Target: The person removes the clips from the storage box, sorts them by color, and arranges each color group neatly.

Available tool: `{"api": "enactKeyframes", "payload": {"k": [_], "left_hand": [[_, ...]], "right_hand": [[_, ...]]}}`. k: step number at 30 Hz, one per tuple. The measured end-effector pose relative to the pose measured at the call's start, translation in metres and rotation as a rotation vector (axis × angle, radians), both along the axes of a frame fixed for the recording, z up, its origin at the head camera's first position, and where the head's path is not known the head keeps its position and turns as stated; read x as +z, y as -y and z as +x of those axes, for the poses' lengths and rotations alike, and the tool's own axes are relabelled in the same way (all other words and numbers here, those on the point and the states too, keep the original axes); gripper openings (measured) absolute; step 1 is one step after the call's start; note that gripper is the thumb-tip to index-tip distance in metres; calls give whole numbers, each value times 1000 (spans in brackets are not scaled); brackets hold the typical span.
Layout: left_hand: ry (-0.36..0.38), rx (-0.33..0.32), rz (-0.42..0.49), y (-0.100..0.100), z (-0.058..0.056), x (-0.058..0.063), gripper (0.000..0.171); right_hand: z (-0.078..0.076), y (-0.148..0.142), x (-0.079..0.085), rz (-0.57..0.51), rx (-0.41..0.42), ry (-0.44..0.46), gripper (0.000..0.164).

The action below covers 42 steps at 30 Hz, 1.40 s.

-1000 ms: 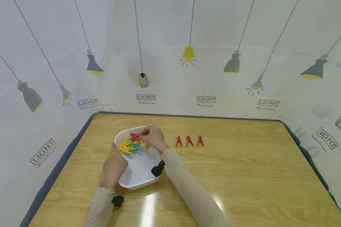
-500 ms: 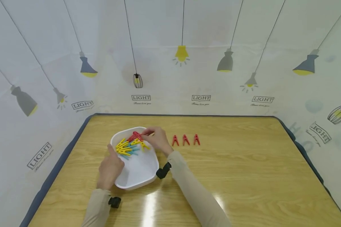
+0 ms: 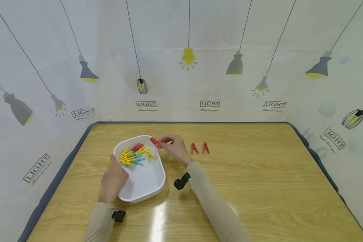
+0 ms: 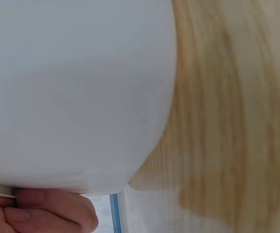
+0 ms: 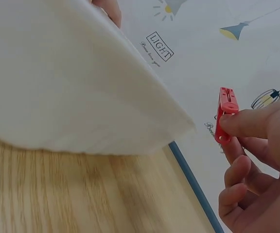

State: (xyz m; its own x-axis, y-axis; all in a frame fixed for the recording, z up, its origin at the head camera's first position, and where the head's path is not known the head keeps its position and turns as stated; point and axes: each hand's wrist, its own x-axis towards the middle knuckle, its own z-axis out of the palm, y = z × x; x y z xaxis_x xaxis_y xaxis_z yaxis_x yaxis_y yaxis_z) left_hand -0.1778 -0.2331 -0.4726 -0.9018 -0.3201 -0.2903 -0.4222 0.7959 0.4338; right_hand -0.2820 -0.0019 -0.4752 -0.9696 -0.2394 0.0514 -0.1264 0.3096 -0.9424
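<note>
My right hand (image 3: 176, 148) pinches a red clothespin (image 5: 223, 116) between thumb and fingers, at the far right rim of a white plastic tub. Its other fingers are loosely curled in the right wrist view. My left hand (image 3: 112, 181) grips the left wall of the tub (image 3: 143, 185), and curled fingers (image 4: 47, 208) lie against its outside in the left wrist view. In the tub's far part lie several yellow clothespins (image 3: 127, 158), several light blue clothespins (image 3: 138, 159) and red ones (image 3: 137, 147).
Two red clothespins, one nearer (image 3: 194, 148) and one farther right (image 3: 205, 148), lie in a row right of my right hand. A wooden table (image 3: 260, 181) with a dark edge carries everything. White wall sheeting (image 3: 169, 74) printed with lamps surrounds it.
My right hand has drawn a red clothespin up from the pile and rightward to the tub's rim. It now covers the spot of the leftmost red clothespin on the table. My left hand keeps its grip.
</note>
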Motion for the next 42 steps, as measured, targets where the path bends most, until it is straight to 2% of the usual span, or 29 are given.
{"api": "enactKeyframes", "payload": {"k": [7, 14, 20, 24, 31, 38, 42], "left_hand": [[5, 8, 20, 1, 1, -2, 84], [-3, 4, 14, 1, -1, -1, 85], [16, 12, 34, 0, -1, -4, 87], [14, 12, 18, 0, -1, -5, 86], [5, 6, -15, 0, -2, -4, 86], [23, 20, 18, -1, 0, -2, 86], [21, 14, 5, -1, 0, -1, 83]], "right_hand": [[-2, -18, -9, 6, -38, -39, 9], [-6, -40, -10, -31, -75, -18, 7], [-9, -58, -21, -44, -105, -39, 7], [-11, -71, -29, -47, -133, -21, 7], [-12, -98, -29, -92, -148, 28, 12], [-12, -123, -28, -67, -179, 40, 17], [-11, -134, -29, -76, -192, 52, 18]]}}
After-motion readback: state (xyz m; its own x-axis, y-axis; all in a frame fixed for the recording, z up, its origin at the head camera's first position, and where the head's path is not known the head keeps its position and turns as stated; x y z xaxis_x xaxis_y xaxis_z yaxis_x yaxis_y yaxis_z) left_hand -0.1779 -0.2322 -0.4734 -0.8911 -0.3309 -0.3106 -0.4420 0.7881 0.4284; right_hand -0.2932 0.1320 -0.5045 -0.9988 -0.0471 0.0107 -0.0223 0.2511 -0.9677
